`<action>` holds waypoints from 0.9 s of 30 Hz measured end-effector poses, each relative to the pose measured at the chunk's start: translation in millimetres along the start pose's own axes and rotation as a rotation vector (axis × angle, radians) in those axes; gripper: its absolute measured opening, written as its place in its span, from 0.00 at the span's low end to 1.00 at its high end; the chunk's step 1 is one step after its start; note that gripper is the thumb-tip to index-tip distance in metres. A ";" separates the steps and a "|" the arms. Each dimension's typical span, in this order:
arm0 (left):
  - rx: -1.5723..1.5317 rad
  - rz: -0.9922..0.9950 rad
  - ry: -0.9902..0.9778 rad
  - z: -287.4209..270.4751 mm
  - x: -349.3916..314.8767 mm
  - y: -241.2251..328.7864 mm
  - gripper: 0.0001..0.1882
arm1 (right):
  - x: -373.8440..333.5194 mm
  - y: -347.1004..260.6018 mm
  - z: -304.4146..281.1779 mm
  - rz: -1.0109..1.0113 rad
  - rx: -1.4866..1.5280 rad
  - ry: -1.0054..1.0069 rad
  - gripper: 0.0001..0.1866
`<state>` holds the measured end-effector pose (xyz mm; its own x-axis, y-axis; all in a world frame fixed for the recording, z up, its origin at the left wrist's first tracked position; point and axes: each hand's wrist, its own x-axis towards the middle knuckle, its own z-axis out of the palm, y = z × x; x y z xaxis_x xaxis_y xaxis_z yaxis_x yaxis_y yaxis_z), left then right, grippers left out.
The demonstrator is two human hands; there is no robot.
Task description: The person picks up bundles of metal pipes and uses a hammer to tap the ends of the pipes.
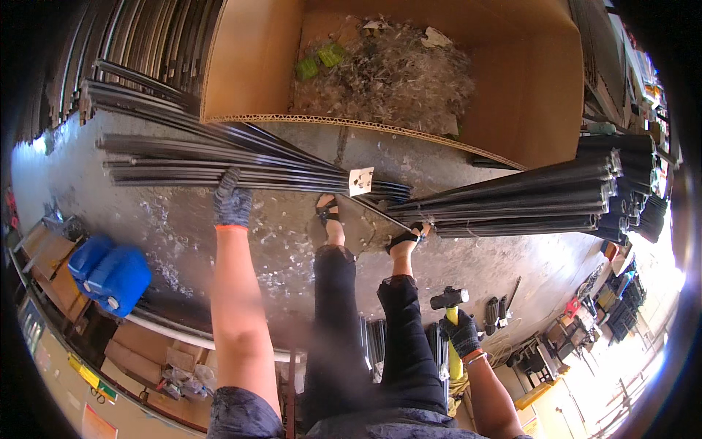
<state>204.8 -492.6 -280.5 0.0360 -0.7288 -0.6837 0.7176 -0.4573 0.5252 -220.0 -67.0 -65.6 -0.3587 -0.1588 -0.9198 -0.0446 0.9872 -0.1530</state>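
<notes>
A bundle of long, thin dark metal rods (pixel 161 174) lies spread across the floor in front of me. My left hand (pixel 232 203), in a grey work glove with an orange cuff, has its fingers closed over the near rods. A small pale tag (pixel 360 181) with dark marks sits on the bundle to the right of that hand. At my right side, my right hand (pixel 463 335) wears a dark glove and grips a hammer (pixel 450 298). The hammer's dark metal head points up and its yellow handle runs down past the palm.
Beyond the rods stands a large open cardboard box (pixel 439 135) holding clear plastic scraps. More black tubes (pixel 512 197) are stacked at right, their ends wrapped in plastic. Blue jerrycans (pixel 113 278) stand at left. My sandaled feet (pixel 406 238) are beside the rods. Plastic bits litter the floor.
</notes>
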 end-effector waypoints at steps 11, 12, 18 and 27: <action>0.662 0.485 -0.063 46.9 -177.5 29.7 0.27 | -18.1 6.9 -22.8 -0.068 0.075 0.035 0.13; 0.875 0.561 0.031 45.6 -192.9 34.3 0.26 | -23.5 -1.2 -26.6 -0.058 0.063 0.036 0.13; 1.387 0.592 -0.061 187.2 -316.9 30.5 0.23 | -36.3 -69.6 -31.3 -0.244 0.197 -0.069 0.17; 1.239 0.538 -0.419 237.6 -425.7 16.9 0.24 | -34.0 -289.8 19.5 -0.611 0.355 -0.301 0.14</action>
<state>36.3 -311.2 139.8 -0.2581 -0.9498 -0.1769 -0.3924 -0.0643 0.9175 -176.7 -347.9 3.0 -0.0951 -0.7217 -0.6856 0.1669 0.6674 -0.7257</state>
